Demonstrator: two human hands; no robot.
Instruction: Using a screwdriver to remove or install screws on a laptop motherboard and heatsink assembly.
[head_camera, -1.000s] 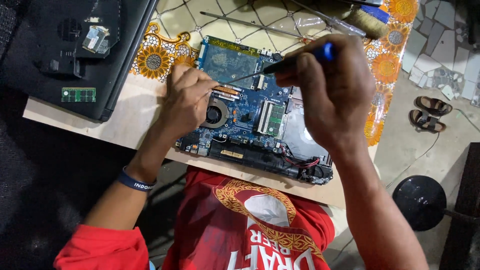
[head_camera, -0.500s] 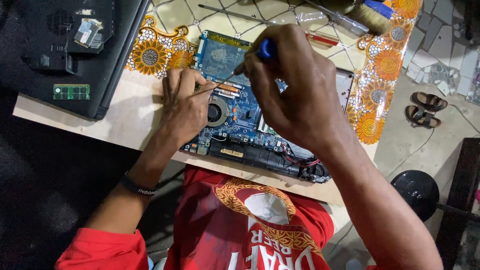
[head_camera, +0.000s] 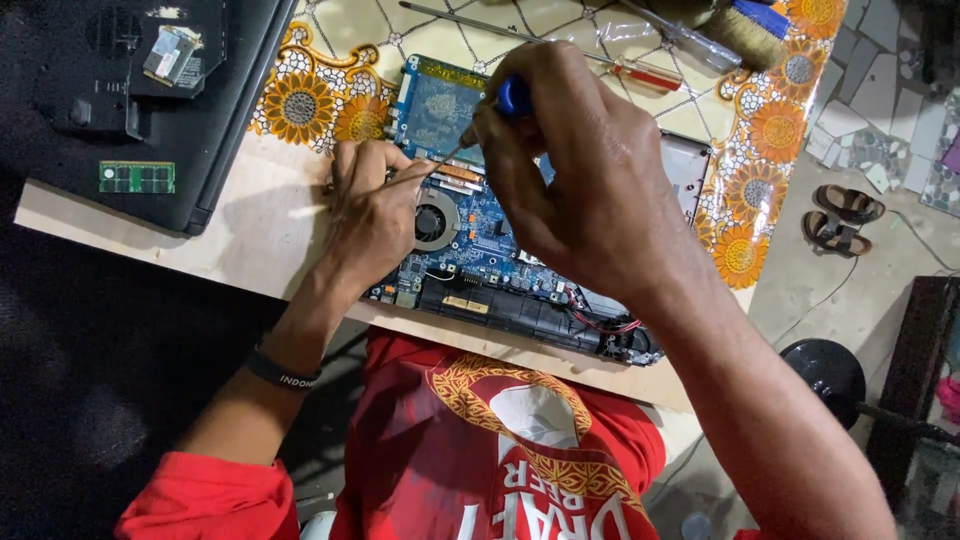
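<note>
The right hand (head_camera: 590, 170) is closed around a blue-handled screwdriver (head_camera: 490, 115), its tip angled toward eight o'clock onto the blue laptop motherboard (head_camera: 480, 230) at table centre. The left hand (head_camera: 375, 215), fingers loosely curled, presses the board's nine o'clock edge beside the fan (head_camera: 432, 222).

The right hand (head_camera: 590, 190) grips a blue-handled screwdriver (head_camera: 490, 115), its shaft slanting toward eight o'clock and its tip meeting the blue laptop motherboard (head_camera: 470, 225) just beside the left hand's fingertips (head_camera: 400, 170). The left hand (head_camera: 375, 215) lies flat on the board's nine o'clock edge, next to the round cooling fan (head_camera: 432, 222). The board sits on a wooden table (head_camera: 250, 240) partly covered by a sunflower-patterned cloth (head_camera: 300, 105). At ten o'clock lies a black laptop shell (head_camera: 120, 110) with a green memory stick (head_camera: 137, 177) on it. At one o'clock rest a red-handled screwdriver (head_camera: 640, 72) and a brush (head_camera: 745, 25). Sandals (head_camera: 845, 215) lie on the floor at three o'clock.
</note>
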